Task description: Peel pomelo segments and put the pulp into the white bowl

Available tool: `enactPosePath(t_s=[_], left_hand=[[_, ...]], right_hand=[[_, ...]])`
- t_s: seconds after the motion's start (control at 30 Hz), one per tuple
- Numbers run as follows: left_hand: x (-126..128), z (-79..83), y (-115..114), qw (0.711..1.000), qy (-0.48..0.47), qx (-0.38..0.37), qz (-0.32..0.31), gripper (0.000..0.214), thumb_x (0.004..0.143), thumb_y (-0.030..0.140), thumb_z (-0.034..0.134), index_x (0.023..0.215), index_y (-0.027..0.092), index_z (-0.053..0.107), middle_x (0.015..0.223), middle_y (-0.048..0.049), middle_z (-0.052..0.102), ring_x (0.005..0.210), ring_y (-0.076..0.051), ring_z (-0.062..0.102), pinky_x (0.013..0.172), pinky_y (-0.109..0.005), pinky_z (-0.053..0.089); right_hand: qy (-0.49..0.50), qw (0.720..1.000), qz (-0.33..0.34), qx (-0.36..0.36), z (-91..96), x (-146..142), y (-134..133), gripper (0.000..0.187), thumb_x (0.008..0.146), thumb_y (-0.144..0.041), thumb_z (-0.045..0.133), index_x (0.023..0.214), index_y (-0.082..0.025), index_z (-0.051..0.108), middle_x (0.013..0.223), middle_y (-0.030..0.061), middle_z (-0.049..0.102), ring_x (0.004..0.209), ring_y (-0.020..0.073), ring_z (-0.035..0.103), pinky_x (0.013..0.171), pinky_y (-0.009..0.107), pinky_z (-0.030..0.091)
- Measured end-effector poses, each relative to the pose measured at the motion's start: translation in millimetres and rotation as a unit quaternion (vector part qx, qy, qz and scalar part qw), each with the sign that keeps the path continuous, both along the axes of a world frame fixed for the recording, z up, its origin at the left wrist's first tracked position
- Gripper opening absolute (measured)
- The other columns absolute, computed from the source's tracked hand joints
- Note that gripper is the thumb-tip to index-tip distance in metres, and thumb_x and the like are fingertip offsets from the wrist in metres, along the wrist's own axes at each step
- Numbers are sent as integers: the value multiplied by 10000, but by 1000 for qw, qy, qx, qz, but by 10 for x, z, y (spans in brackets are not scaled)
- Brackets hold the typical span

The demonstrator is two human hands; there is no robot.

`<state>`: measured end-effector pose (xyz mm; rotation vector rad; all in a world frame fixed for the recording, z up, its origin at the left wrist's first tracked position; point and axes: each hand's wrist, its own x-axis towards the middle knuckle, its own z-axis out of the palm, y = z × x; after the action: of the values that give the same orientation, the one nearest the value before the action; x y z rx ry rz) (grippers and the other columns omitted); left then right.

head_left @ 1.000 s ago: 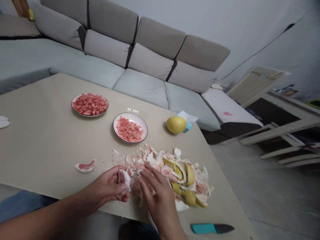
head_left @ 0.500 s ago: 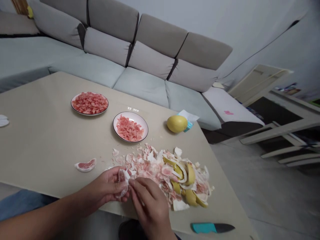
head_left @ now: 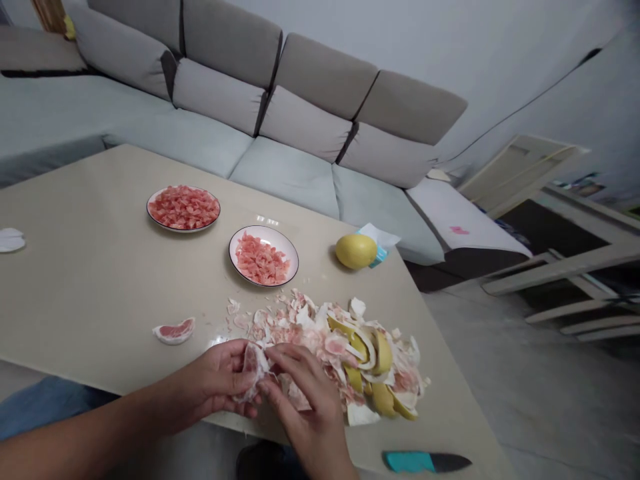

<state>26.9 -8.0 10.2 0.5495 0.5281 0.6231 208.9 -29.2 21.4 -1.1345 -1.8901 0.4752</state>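
My left hand (head_left: 217, 380) is curled around a pomelo segment (head_left: 251, 365), pink flesh with white membrane, at the near edge of the beige table (head_left: 90, 287). My right hand (head_left: 305, 400) pinches the membrane at the top of that same segment. Both hands work right beside a heap of pomelo peel and pith scraps (head_left: 350, 357). A second unpeeled segment (head_left: 173, 331) lies alone to the left of my hands.
Two white plates hold pink pomelo pieces, one in the middle (head_left: 263, 255) and a fuller one at the left (head_left: 183, 208). A whole yellow pomelo (head_left: 355, 251) sits by a tissue pack. A teal-handled knife (head_left: 427, 461) lies near the front right. A grey sofa (head_left: 280, 133) stands behind.
My right hand drew back from the scrap heap to the segment in my left hand and now pinches its membrane. The left hand stayed put.
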Motion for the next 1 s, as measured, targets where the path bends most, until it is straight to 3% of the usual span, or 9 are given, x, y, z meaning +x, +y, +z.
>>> enactPosePath(t_s=[0.13,0.23,0.33,0.4,0.57,0.7,0.77,0.87,1.0], left_hand=[[13,-65,-26,1000,4,13,-19,222,814,242,699,992,145,610,855,-40,591,752,-126,578,738,-300,486],[25,-95,-55,999,-13,30,-43,250,784,259,730,981,150,619,874,-39,597,733,-120,575,720,-294,485],[23,-102,-67,997,-32,43,-58,207,773,262,737,900,144,624,895,-42,588,750,-127,571,731,-309,491],[10,-107,-60,997,-29,42,-62,206,777,263,731,907,144,625,910,-47,583,779,-137,570,751,-324,495],[-17,-142,-37,997,-20,32,-63,353,764,284,737,1081,194,612,898,-18,543,677,-92,514,663,-260,473],[-4,-157,-38,998,-37,10,-43,304,783,274,699,1078,216,652,867,5,473,587,-58,409,554,-205,409],[-1,-133,-42,998,-48,-13,-26,305,797,243,660,1101,217,670,885,-11,475,668,-99,449,617,-251,462],[-7,-65,-55,997,-68,-47,13,313,850,224,590,1144,165,678,758,-2,456,773,-141,470,878,-384,474],[-11,-9,-64,991,-103,-83,35,354,896,247,559,1213,110,634,771,-20,524,901,-172,529,1048,-464,364]], right_hand=[[-17,997,-2,72,-80,-20,-60,289,843,-20,570,1049,-203,658,920,68,670,833,162,647,714,255,532],[-20,993,-68,95,-66,17,-80,228,851,-39,557,1002,-188,641,885,64,656,824,172,623,724,278,499],[30,986,-154,47,1,101,-48,94,891,-137,551,856,-198,612,810,33,615,791,172,584,731,293,455],[78,979,-187,-1,43,149,-24,150,927,-210,514,790,-202,573,751,11,576,749,167,553,718,294,429],[88,981,-158,-70,60,146,-25,333,981,-270,390,666,-203,474,652,-14,504,630,141,498,624,266,383],[23,990,-136,-40,23,111,-15,328,930,-236,503,614,-208,420,599,-28,456,551,124,447,543,249,353],[6,990,-142,-26,-3,119,7,276,903,-220,548,641,-207,463,629,-16,495,576,130,475,545,246,380],[-9,990,-140,-23,-55,159,34,74,901,-205,544,871,-196,611,835,46,641,748,169,598,638,267,475],[-28,991,-129,-32,-108,195,34,161,903,-187,533,993,-206,665,927,59,715,857,193,667,753,306,528]])
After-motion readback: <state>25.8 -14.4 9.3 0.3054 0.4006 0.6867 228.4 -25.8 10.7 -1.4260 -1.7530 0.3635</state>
